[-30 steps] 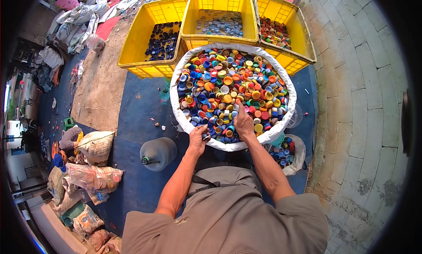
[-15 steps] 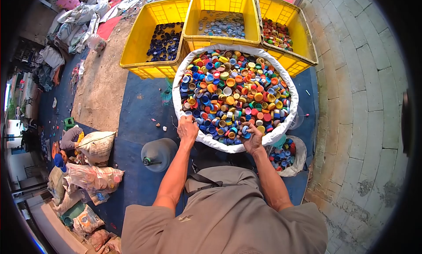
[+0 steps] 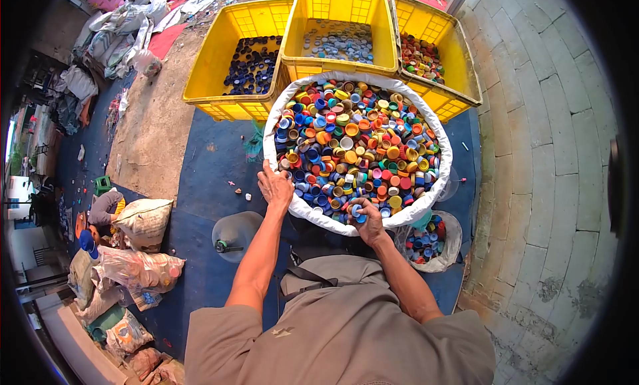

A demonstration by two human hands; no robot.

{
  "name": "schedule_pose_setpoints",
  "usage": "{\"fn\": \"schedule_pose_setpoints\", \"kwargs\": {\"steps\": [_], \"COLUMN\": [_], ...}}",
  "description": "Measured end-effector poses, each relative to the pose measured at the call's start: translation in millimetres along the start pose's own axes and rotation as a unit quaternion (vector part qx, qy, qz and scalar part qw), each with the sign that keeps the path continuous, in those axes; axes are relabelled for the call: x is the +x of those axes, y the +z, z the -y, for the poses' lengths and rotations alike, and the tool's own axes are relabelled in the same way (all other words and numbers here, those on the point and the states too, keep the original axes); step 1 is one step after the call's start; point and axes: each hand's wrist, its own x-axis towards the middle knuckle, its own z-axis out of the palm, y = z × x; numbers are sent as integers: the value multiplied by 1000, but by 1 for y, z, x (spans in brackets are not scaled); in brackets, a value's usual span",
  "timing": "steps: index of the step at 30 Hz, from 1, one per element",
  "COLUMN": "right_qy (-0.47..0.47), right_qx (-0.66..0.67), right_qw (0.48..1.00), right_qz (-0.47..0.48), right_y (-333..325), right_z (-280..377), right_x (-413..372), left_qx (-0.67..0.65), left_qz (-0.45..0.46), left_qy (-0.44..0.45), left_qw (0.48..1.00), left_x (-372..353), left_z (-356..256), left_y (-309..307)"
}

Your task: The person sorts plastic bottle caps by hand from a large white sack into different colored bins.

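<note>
A wide white sack [image 3: 444, 160] stands open in front of me, heaped with bottle caps [image 3: 359, 135] of many colours. My left hand [image 3: 275, 187] lies on the sack's near left rim, with its fingers curled over the edge. At the near rim my right hand [image 3: 368, 223] is closed around a few blue caps. Behind the sack stand three yellow crates. The left crate [image 3: 208, 60] holds dark blue caps, the middle crate [image 3: 333, 0] pale blue and grey ones, and the right crate [image 3: 462, 64] mostly red mixed ones.
A large bluish water jug [image 3: 237, 235] lies on the blue mat [image 3: 206, 172] by my left arm. A small clear bag of caps [image 3: 426, 242] sits by the sack on the right. Filled sacks [image 3: 143, 218] pile up at the left. Stone paving [image 3: 539, 152] runs along the right.
My right hand drew back from the middle of the heap to the near rim, closing on caps. My left hand moved from the near rim leftward onto the sack's left edge.
</note>
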Motion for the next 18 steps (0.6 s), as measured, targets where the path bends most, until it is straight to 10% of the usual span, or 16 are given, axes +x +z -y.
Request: {"fn": "schedule_pose_setpoints", "kwargs": {"steps": [10,18], "right_qy": [22,7], "right_qx": [27,65], "right_qw": [999,997], "right_qz": [-6,27], "right_y": [5,24], "right_z": [8,26], "right_x": [6,12], "left_qx": [-302,-755], "left_qz": [-80,131], "left_qy": [2,-192], "left_qw": [950,613], "left_x": [-13,-27], "left_z": [-10,-51], "left_y": [-12,-49]}}
